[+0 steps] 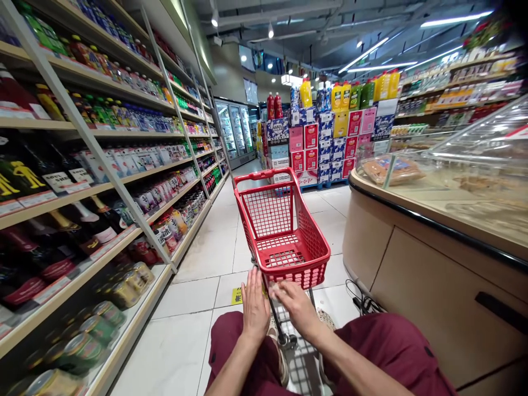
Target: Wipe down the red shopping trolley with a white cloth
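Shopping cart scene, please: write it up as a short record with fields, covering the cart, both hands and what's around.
Cart: red shopping cart, standing on floor tiles
Left hand: left hand, open, fingers straight, near the basket's closest edge; contact unclear
Right hand: right hand, fingers bent, slightly blurred; grip unclear
Left side: shelves with bottles and cans
Right side: counter with a wrapped package
Ahead: stacked boxes
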Demonstrator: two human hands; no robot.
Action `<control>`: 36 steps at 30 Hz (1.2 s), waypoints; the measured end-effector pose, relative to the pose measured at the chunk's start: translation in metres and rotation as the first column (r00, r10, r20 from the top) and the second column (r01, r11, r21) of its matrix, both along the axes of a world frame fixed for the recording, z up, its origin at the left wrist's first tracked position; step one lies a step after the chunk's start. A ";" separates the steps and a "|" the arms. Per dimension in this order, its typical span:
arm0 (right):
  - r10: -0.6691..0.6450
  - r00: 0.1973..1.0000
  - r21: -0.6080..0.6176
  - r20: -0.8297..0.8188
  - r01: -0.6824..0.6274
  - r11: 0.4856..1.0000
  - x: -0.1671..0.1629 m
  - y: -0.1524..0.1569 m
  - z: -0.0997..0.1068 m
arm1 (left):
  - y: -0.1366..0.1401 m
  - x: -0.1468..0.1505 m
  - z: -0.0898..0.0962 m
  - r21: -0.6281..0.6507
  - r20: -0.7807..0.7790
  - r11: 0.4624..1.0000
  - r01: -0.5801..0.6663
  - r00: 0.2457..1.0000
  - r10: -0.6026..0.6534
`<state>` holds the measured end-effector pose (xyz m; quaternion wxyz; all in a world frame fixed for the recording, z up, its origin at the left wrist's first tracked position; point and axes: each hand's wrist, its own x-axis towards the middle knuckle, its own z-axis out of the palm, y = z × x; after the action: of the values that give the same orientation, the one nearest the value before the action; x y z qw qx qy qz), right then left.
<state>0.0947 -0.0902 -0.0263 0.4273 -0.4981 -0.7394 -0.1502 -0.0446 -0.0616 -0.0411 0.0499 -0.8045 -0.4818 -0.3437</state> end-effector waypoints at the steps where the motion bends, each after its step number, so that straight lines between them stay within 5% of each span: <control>1: -0.018 0.999 0.030 -0.033 0.019 0.999 0.000 0.001 0.002 | 0.001 0.002 0.002 0.001 0.011 1.000 -0.003 1.000 0.003; 4: -0.095 0.993 0.107 -0.073 0.102 0.989 0.001 0.012 0.011 | 0.004 0.010 0.009 0.002 0.020 1.000 -0.004 1.000 0.004; 9: -0.172 0.981 0.051 0.084 0.168 0.984 0.038 0.023 0.006 | 0.008 0.023 0.014 0.012 -0.132 1.000 0.009 0.991 -0.008; 14: -0.420 0.907 0.002 -0.037 0.421 0.907 0.077 0.004 -0.008 | 0.004 0.030 0.016 0.031 -0.210 0.998 -0.048 0.976 0.053; 20: -0.252 0.966 -0.008 0.058 0.253 0.967 0.051 0.011 -0.002 | 0.000 0.040 0.020 0.019 -0.275 0.999 -0.034 0.961 0.038; 25: -0.471 0.878 -0.050 -0.086 0.468 0.882 0.078 0.014 -0.005 | -0.002 0.044 0.021 0.004 -0.280 0.999 -0.032 0.960 0.032; 31: -0.281 0.958 -0.034 0.061 0.284 0.958 0.049 0.012 -0.004 | -0.003 0.042 0.018 0.024 -0.265 1.000 -0.017 0.964 0.023; 36: -0.455 0.890 -0.048 -0.021 0.454 0.890 0.080 0.014 -0.001 | 0.000 0.042 0.013 0.043 -0.229 0.999 0.005 0.974 0.005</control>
<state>0.1746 -0.0766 -0.0277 0.3817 -0.6682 -0.5985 -0.2226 -0.0025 -0.0617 -0.0279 0.1225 -0.8374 -0.4652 -0.2593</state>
